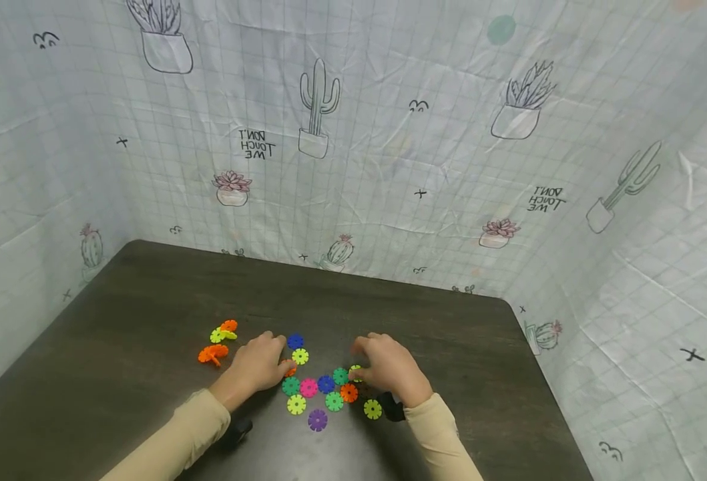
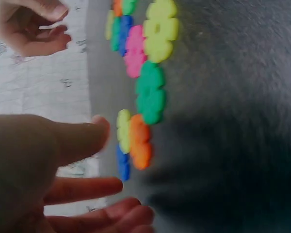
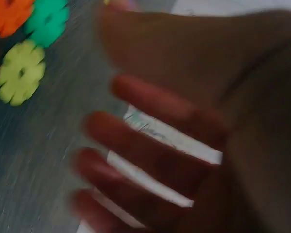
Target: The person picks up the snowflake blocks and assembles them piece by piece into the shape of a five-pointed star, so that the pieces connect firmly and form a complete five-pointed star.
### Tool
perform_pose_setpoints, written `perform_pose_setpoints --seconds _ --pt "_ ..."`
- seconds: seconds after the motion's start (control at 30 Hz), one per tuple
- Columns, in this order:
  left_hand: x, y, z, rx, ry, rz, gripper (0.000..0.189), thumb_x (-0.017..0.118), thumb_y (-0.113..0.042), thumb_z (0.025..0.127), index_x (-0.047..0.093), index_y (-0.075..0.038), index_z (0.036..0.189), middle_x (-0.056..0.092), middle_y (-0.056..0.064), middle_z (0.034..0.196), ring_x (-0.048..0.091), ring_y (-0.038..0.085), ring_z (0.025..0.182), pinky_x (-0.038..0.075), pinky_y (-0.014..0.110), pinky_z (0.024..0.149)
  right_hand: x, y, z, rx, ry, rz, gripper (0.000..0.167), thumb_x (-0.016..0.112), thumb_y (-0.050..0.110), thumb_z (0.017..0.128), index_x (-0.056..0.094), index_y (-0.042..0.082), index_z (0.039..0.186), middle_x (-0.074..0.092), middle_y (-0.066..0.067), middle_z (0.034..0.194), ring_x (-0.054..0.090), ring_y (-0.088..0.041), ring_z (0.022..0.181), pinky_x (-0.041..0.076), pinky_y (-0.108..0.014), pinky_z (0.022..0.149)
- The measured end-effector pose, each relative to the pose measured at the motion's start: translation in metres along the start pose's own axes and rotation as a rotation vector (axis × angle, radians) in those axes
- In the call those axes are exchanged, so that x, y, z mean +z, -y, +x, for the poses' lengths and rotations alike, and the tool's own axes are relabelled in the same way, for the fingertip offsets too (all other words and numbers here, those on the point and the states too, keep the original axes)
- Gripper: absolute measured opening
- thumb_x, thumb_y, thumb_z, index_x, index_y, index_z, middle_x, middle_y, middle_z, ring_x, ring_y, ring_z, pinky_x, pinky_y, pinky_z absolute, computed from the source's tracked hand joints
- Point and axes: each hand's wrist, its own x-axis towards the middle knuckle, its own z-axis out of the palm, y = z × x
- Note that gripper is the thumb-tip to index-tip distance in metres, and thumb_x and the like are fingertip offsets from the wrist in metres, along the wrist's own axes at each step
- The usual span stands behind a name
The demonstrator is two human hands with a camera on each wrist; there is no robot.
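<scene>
Flower-shaped plastic discs with notched rims lie in a joined-looking chain on the table. My left hand [image 1: 256, 364] hovers at the chain's left end, thumb and fingers spread, beside an orange disc [image 2: 140, 141]. A yellow disc [image 1: 300, 356] and a blue disc [image 1: 296, 341] continue beyond it. Over the chain's right end is my right hand [image 1: 389, 366], fingers loosely extended and blurred in its wrist view, with no disc seen in its grasp. Close to it are a yellow-green disc [image 3: 21, 73] and an orange disc [image 1: 349, 393]. In the middle sit a pink disc [image 1: 308, 387] and a blue disc [image 1: 326, 384].
A purple disc [image 1: 318, 420] lies apart, nearer me. Off to the left are an orange cluster of discs [image 1: 213, 353] and a yellow disc [image 1: 217, 335] by another orange one. The dark table [image 1: 167, 294] ends at a printed cloth wall [image 1: 365, 200] on its far side.
</scene>
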Motion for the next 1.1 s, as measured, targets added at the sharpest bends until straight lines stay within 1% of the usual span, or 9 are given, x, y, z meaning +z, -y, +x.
perform_pose_setpoints --seconds 0.07,0.17,0.4,0.53,0.63,0.8,0.93,1.0,1.1 --pt "0.005 -0.002 0.004 -0.018 0.035 -0.02 0.042 0.08 -0.031 0.089 0.065 0.001 0.113 0.058 0.016 0.095 0.062 0.027 0.076 0.059 0.047 0.066 0.003 -0.003 0.002 0.067 0.096 -0.012 0.035 0.087 0.024 0.081 0.071 0.01 0.109 0.067 -0.008 0.104 0.061 -0.024 0.091 0.056 -0.044 0.078" --pt "0.01 -0.003 0.007 -0.023 0.06 -0.041 0.045 0.08 -0.026 0.089 0.061 0.002 0.119 0.056 0.019 0.102 0.062 0.027 0.078 0.06 0.047 0.068 0.011 -0.008 0.005 0.147 0.171 -0.013 0.035 0.087 0.02 0.081 0.07 0.011 0.109 0.066 -0.007 0.105 0.059 -0.023 0.09 0.055 -0.043 0.076" --pt "0.01 -0.004 0.012 -0.04 0.08 -0.025 0.045 0.078 -0.019 0.091 0.059 0.007 0.123 0.056 0.02 0.102 0.061 0.026 0.078 0.059 0.046 0.07 0.022 -0.019 0.016 0.144 0.163 0.031 0.022 0.083 0.014 0.085 0.067 0.01 0.1 0.064 -0.005 0.093 0.056 -0.018 0.077 0.053 -0.039 0.068" --pt "0.01 -0.004 0.012 -0.041 0.08 -0.052 0.044 0.076 -0.015 0.092 0.056 0.007 0.124 0.056 0.021 0.101 0.058 0.024 0.074 0.057 0.043 0.068 0.022 -0.021 0.02 0.125 0.197 0.055 0.031 0.083 0.017 0.085 0.065 0.011 0.109 0.061 -0.005 0.092 0.054 -0.018 0.077 0.052 -0.039 0.069" --pt "0.01 -0.003 0.012 -0.039 0.088 -0.075 0.042 0.076 -0.011 0.091 0.055 0.006 0.124 0.056 0.022 0.101 0.058 0.025 0.075 0.057 0.043 0.068 0.022 -0.019 0.022 0.093 0.196 0.061 0.032 0.084 0.018 0.084 0.065 0.01 0.109 0.061 -0.004 0.089 0.054 -0.018 0.076 0.051 -0.039 0.069" --pt "0.005 -0.002 0.011 -0.072 0.129 -0.096 0.028 0.078 -0.007 0.088 0.058 -0.001 0.108 0.055 0.017 0.095 0.058 0.029 0.083 0.056 0.049 0.072 0.025 -0.015 0.023 0.111 0.188 0.07 0.023 0.084 0.014 0.083 0.068 0.008 0.098 0.063 -0.004 0.089 0.056 -0.018 0.076 0.054 -0.039 0.069" --pt "0.001 0.001 0.013 -0.099 0.176 -0.118 0.025 0.079 -0.01 0.088 0.059 -0.005 0.102 0.056 0.014 0.095 0.057 0.029 0.086 0.055 0.051 0.075 0.025 -0.013 0.024 0.145 0.211 0.053 0.025 0.086 0.015 0.081 0.067 0.008 0.095 0.063 -0.004 0.09 0.056 -0.019 0.075 0.055 -0.04 0.069" --pt "-0.001 0.003 0.013 -0.104 0.2 -0.125 0.024 0.079 -0.013 0.088 0.059 -0.006 0.1 0.056 0.011 0.094 0.056 0.027 0.084 0.053 0.048 0.074 0.024 -0.012 0.024 0.151 0.217 0.05 0.026 0.086 0.016 0.081 0.065 0.008 0.094 0.062 -0.004 0.089 0.055 -0.019 0.074 0.053 -0.04 0.067" --pt "-0.003 0.008 0.012 -0.107 0.222 -0.135 0.02 0.077 -0.018 0.091 0.061 -0.007 0.095 0.056 0.007 0.087 0.054 0.023 0.077 0.05 0.04 0.067 0.022 -0.011 0.023 0.147 0.218 0.057 0.024 0.083 0.015 0.084 0.061 0.011 0.092 0.06 -0.002 0.085 0.053 -0.019 0.072 0.048 -0.038 0.063"
